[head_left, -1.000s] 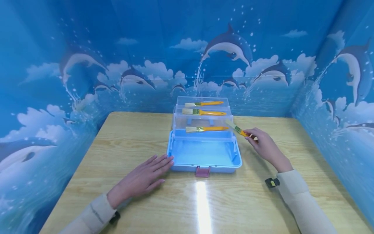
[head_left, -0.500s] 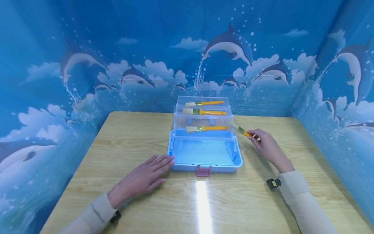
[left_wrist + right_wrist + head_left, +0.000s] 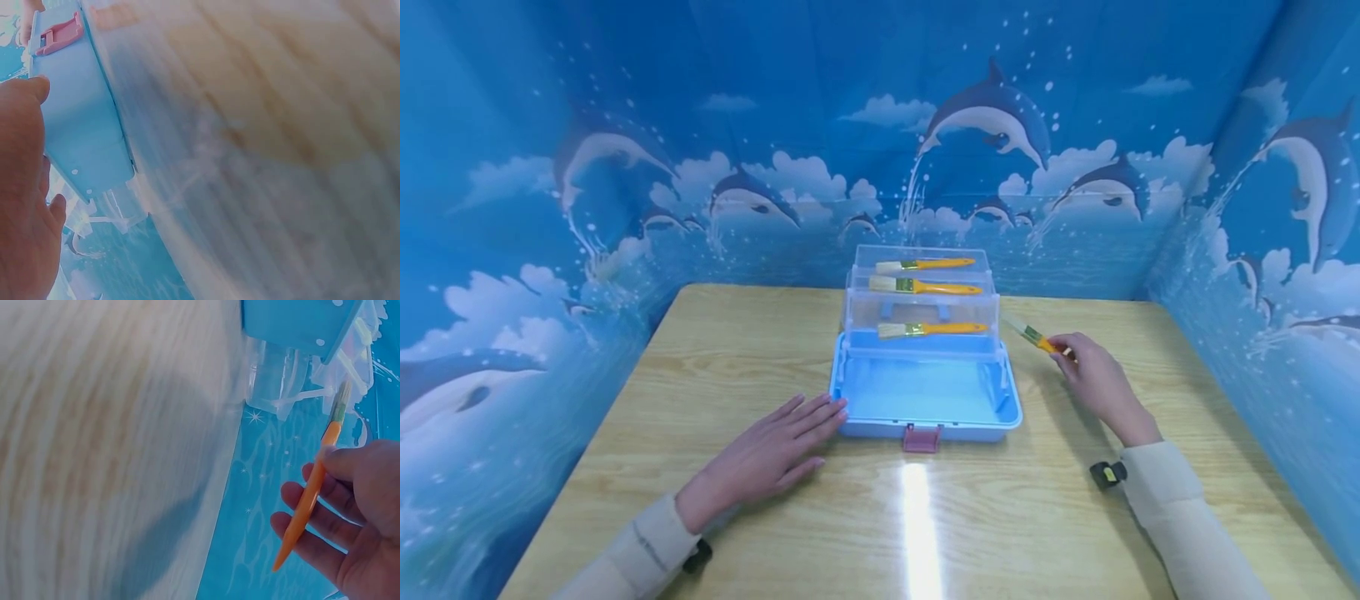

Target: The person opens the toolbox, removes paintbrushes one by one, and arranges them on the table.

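Observation:
An opened light blue storage box (image 3: 917,392) with tiered clear trays (image 3: 859,312) stands mid-table. My left hand (image 3: 775,454) lies flat with straight fingers, their tips touching the box's front left corner. To the right of the box, my right hand (image 3: 1097,379) pinches a paintbrush (image 3: 306,494) by its orange handle, the pale bristles pointing back toward the trays. In the right wrist view the thumb presses that handle against the fingers. Three similar brushes lie crosswise in the tiers: a top brush (image 3: 943,264), a middle brush (image 3: 943,289) and a lower brush (image 3: 947,328).
A pink latch (image 3: 921,438) hangs on the box's front. The wooden table (image 3: 737,350) extends to both sides and toward me, with a bright light reflection in front. A blue dolphin-print curtain (image 3: 760,225) encloses the back and sides.
My right hand has drawn the paintbrush rightward and slightly toward me, away from the trays. The left hand and the box have stayed in place.

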Available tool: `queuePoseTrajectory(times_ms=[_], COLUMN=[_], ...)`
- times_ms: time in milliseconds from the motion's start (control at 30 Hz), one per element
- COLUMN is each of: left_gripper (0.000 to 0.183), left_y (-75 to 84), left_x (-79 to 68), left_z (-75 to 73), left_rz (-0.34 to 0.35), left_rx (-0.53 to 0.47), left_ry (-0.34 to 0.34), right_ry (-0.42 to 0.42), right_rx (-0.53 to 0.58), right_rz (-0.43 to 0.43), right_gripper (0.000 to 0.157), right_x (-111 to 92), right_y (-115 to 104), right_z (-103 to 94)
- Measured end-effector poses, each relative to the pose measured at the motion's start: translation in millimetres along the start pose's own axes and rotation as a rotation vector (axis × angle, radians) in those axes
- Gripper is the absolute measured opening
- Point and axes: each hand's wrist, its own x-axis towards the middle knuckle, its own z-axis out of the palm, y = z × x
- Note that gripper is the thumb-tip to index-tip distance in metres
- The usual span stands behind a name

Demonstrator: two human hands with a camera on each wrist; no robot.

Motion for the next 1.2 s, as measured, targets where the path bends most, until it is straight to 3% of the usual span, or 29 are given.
queuePoseTrajectory(times_ms=[333,1200], left_gripper=[0.064,0.065], left_y=[-0.2,1.0], left_x=[0.3,1.7], left_z=[0.7,-1.5], left_rz=[0.007,-0.015], left_rx=[0.016,-0.004], left_ry=[0.019,-0.009], right_ry=[-0.03,-0.165], right_rx=[-0.007,-0.007], right_rz=[0.046,0.17], right_gripper=[0.028,0.031], right_x=[1.8,11.0], right_y=[1.2,14.8], right_z=[-0.3,13.6])
